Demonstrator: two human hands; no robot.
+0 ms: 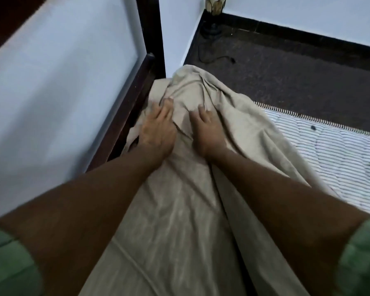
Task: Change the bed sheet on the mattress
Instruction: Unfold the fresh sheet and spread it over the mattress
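A beige bed sheet (pixel 179 210) lies bunched in long folds over the far corner of the mattress (pixel 340 159), whose striped white quilted top is bare on the right. My left hand (pixel 157 133) presses flat on the sheet near the headboard side, its fingertips pinching a fold. My right hand (pixel 207 131) rests beside it with its fingers curled into the cloth. Both forearms reach forward from green sleeves. The mattress corner itself is hidden under the sheet.
A dark wooden headboard frame (pixel 135 99) with a pale panel runs along the left. Past the bed lies a dark floor (pixel 286 67) with a black cable (pixel 214 58) and a lamp base (pixel 212 28) in the wall corner.
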